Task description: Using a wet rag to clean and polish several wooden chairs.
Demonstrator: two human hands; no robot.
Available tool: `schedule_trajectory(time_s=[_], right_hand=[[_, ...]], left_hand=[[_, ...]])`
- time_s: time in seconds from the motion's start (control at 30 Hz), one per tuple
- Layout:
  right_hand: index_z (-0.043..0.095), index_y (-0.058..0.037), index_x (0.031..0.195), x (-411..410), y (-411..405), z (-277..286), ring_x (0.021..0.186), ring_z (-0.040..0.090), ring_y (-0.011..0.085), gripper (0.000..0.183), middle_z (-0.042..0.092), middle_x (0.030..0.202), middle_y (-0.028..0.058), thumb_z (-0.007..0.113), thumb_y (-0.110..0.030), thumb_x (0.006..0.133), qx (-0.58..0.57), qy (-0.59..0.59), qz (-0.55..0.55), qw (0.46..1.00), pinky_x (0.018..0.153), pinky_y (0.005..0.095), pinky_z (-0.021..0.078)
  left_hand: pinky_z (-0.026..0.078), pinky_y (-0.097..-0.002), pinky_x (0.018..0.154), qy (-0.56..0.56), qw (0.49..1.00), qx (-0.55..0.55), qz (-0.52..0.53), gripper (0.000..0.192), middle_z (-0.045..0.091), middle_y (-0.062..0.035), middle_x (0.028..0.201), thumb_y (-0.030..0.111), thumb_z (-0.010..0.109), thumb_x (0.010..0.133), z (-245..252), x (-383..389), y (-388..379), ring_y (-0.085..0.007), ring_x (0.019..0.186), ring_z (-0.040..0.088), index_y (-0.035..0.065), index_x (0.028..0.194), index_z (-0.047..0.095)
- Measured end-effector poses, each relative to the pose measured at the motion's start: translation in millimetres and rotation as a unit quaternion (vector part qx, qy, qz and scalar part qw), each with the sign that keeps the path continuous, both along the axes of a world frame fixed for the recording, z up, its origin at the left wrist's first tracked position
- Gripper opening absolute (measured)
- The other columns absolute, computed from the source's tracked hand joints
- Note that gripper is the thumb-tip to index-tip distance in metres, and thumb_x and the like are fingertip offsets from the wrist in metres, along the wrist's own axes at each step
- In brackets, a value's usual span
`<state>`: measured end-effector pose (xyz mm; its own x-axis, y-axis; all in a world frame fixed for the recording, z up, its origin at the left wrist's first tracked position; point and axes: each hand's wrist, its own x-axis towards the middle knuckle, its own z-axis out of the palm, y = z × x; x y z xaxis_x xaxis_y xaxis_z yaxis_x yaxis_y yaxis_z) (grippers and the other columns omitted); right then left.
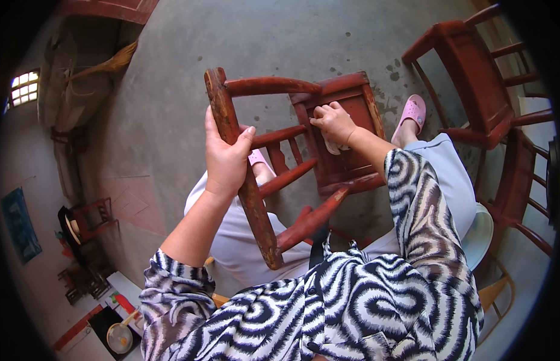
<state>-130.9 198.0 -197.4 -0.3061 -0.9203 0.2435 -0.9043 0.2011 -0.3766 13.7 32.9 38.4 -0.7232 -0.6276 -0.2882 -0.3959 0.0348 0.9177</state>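
Observation:
A worn red wooden chair (302,113) is in front of me, between my legs. My left hand (226,155) grips its top rail (246,194), where the paint has rubbed away to bare wood. Slats and spindles (275,158) of the backrest run from near that rail towards the seat. On the recessed seat panel (357,158), my right hand (334,124) presses a crumpled white cloth (335,146). Most of the cloth is hidden under the fingers and palm.
More red wooden chairs (474,85) stand on the right, with a pale basin (481,234) near my knee. A straw broom (119,58) leans at the upper left. Dark wet spots (393,72) mark the concrete floor (262,36). A wicker-coloured chair (494,291) is at the lower right.

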Motion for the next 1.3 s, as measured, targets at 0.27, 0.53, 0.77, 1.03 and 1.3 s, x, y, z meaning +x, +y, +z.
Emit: schedule_trajectory(time_s=[0.27,0.53,0.77,1.03,1.3], right_hand=[[0.068,-0.0154,0.092,6,0,-5,0.086,0.056,0.0202,0.018,0.057,0.088,0.0035,0.058,-0.019,0.077,0.006,0.056,-0.044,0.997,0.081,0.0352,0.0402],[0.069,-0.0161,0.087,9,-4,0,0.087,0.057,0.0203,0.012,0.058,0.084,0.0035,0.063,-0.021,0.078,0.03,-0.163,-0.097,0.981,0.079,0.0361,0.0385],[0.068,-0.0157,0.08,24,-13,-9,0.082,0.058,0.0212,0.008,0.058,0.082,0.0036,0.061,-0.02,0.079,-0.001,-0.104,-0.197,0.975,0.079,0.0369,0.0373],[0.065,-0.0125,0.071,9,-25,-15,0.077,0.057,0.0217,0.008,0.058,0.075,0.0042,0.059,-0.016,0.075,-0.031,-0.03,-0.175,0.984,0.076,0.0368,0.0382],[0.065,-0.0131,0.069,27,-29,-15,0.079,0.058,0.021,0.007,0.059,0.076,0.0028,0.061,-0.014,0.074,-0.075,-0.082,-0.22,0.969,0.077,0.0369,0.0374]], left_hand=[[0.048,-0.024,0.064,-0.013,1.0,0.001,0.007,0.066,0.054,-0.0042,0.089,0.003,0.059,0.084,2,-3,3,-0.0089,0.076,0.054,0.0071,0.138,0.023],[0.047,-0.0235,0.063,-0.002,1.0,0.009,0.001,0.066,0.054,-0.0032,0.088,0.003,0.059,0.084,-1,2,1,-0.0085,0.075,0.053,0.008,0.139,0.022],[0.047,-0.0231,0.064,0.001,1.0,0.012,0.008,0.066,0.053,-0.0029,0.088,0.002,0.059,0.083,-2,1,1,-0.0082,0.076,0.053,0.0075,0.139,0.023],[0.048,-0.0236,0.067,-0.001,1.0,0.01,0.008,0.067,0.054,-0.0033,0.09,0.001,0.058,0.083,-2,2,2,-0.0086,0.078,0.053,0.0074,0.14,0.022],[0.05,-0.0253,0.066,0.004,1.0,-0.026,-0.015,0.065,0.056,-0.0039,0.092,0.008,0.059,0.084,-5,4,-3,-0.0107,0.081,0.058,0.0108,0.139,0.024]])
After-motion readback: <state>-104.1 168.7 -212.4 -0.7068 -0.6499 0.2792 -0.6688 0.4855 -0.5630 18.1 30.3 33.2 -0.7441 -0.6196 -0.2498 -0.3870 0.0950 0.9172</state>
